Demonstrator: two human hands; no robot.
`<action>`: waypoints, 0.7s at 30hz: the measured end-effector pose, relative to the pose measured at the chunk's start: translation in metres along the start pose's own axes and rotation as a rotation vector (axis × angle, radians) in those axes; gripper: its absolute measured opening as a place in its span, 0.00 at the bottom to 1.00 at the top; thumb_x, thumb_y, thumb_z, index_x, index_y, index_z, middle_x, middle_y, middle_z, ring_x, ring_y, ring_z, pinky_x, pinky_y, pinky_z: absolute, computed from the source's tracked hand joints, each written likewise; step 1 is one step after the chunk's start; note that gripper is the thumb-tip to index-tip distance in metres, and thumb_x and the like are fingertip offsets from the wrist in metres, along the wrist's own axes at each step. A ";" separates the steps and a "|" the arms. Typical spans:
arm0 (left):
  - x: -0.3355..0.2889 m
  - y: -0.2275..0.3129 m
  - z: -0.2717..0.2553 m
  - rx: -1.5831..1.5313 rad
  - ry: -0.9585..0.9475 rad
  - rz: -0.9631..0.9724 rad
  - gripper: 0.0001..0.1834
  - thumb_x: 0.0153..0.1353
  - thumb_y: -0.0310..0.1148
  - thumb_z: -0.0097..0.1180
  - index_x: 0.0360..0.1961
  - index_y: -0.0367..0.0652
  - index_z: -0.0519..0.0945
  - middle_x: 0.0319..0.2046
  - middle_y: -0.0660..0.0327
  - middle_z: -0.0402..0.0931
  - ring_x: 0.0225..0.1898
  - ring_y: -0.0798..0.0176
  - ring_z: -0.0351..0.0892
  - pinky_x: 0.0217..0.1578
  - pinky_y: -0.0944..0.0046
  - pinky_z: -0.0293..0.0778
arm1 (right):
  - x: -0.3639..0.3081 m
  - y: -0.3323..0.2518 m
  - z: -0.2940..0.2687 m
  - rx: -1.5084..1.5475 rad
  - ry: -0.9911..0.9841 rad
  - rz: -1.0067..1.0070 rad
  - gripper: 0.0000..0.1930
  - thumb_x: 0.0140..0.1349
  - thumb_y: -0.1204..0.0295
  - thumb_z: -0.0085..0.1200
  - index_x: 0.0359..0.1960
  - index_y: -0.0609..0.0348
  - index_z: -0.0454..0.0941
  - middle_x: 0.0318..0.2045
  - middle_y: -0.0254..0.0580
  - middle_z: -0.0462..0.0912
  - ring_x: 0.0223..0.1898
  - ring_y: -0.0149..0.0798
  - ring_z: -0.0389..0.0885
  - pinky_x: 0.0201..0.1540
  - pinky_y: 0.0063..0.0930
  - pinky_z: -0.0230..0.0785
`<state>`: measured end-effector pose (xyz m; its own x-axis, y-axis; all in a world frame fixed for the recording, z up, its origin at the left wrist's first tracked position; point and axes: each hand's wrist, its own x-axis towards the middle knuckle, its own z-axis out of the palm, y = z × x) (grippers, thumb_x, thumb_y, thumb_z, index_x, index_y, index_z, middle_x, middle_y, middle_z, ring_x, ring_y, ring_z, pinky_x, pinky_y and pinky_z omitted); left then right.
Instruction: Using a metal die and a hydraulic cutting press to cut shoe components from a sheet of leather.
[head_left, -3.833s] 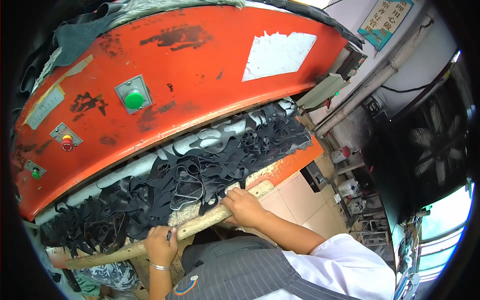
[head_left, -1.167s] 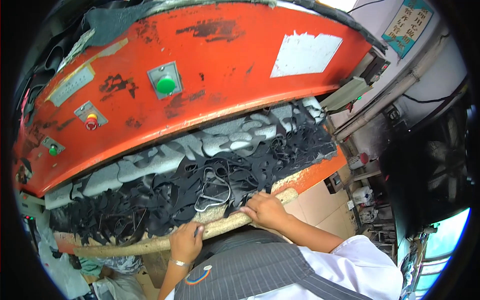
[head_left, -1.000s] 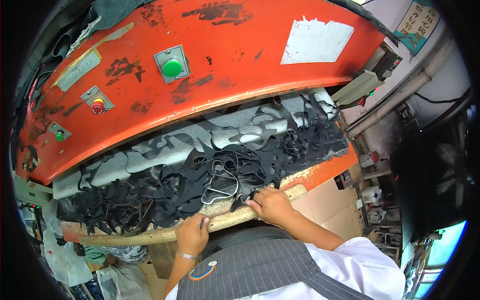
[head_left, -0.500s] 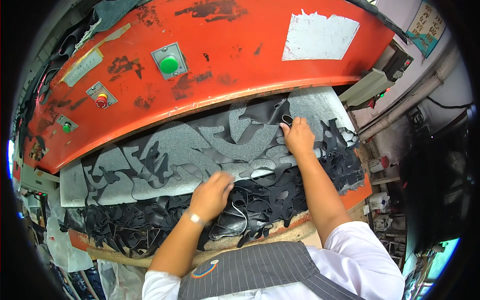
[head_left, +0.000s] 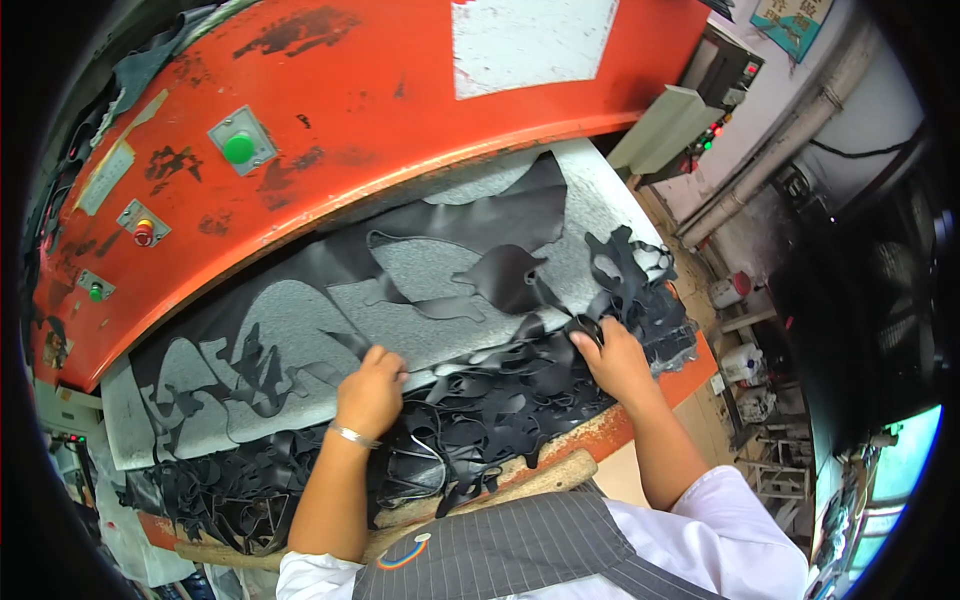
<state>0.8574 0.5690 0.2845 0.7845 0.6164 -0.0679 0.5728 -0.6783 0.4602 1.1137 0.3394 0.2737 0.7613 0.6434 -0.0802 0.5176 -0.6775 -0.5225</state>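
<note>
A dark leather-like sheet (head_left: 470,220) with curved cut-outs lies on the pale grey bed (head_left: 420,345) of a press. My right hand (head_left: 618,362) is closed on dark leather scrap (head_left: 584,328) at the bed's near edge, right of centre. A rounded dark flap (head_left: 508,278) lies on the bed just beyond it. My left hand (head_left: 370,400) is closed at the near edge, left of centre, its fingertips at the end of a narrow leather strip (head_left: 346,340). The fingers partly hide what it grips.
Tangled dark offcuts (head_left: 500,415) heap along the bed's front, above a wooden bar (head_left: 560,470). The orange press beam (head_left: 380,110) spans the far side, carrying a green button (head_left: 239,149) and a red knob (head_left: 143,232). A control box (head_left: 665,130) stands at the far right.
My right hand has come toward me from the sheet's far part to the near edge, drawing leather scrap along. My left hand has shifted left to the strip. The view has turned right.
</note>
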 end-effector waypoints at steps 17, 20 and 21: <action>0.126 0.065 0.038 0.012 0.006 -0.059 0.16 0.59 0.44 0.59 0.38 0.41 0.81 0.44 0.49 0.76 0.44 0.43 0.79 0.44 0.49 0.74 | 0.002 -0.012 0.040 0.018 0.120 -0.188 0.22 0.58 0.58 0.59 0.47 0.58 0.70 0.42 0.55 0.72 0.40 0.61 0.77 0.43 0.48 0.72; 0.125 0.056 0.032 0.011 -0.026 -0.073 0.17 0.58 0.44 0.57 0.39 0.40 0.81 0.43 0.47 0.78 0.45 0.42 0.79 0.45 0.48 0.74 | 0.000 0.002 0.036 0.060 0.135 -0.176 0.23 0.55 0.65 0.61 0.51 0.59 0.71 0.44 0.57 0.74 0.43 0.61 0.77 0.46 0.46 0.72; 0.125 0.047 0.029 -0.037 -0.048 -0.169 0.18 0.56 0.44 0.55 0.37 0.39 0.82 0.42 0.46 0.79 0.45 0.42 0.79 0.45 0.48 0.74 | 0.002 0.013 0.036 0.076 0.150 -0.162 0.22 0.55 0.65 0.62 0.50 0.61 0.73 0.44 0.58 0.76 0.44 0.60 0.77 0.47 0.45 0.72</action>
<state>0.9889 0.6025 0.2718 0.6889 0.6998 -0.1889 0.6889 -0.5512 0.4707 1.1077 0.3443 0.2358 0.7230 0.6776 0.1346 0.6114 -0.5368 -0.5815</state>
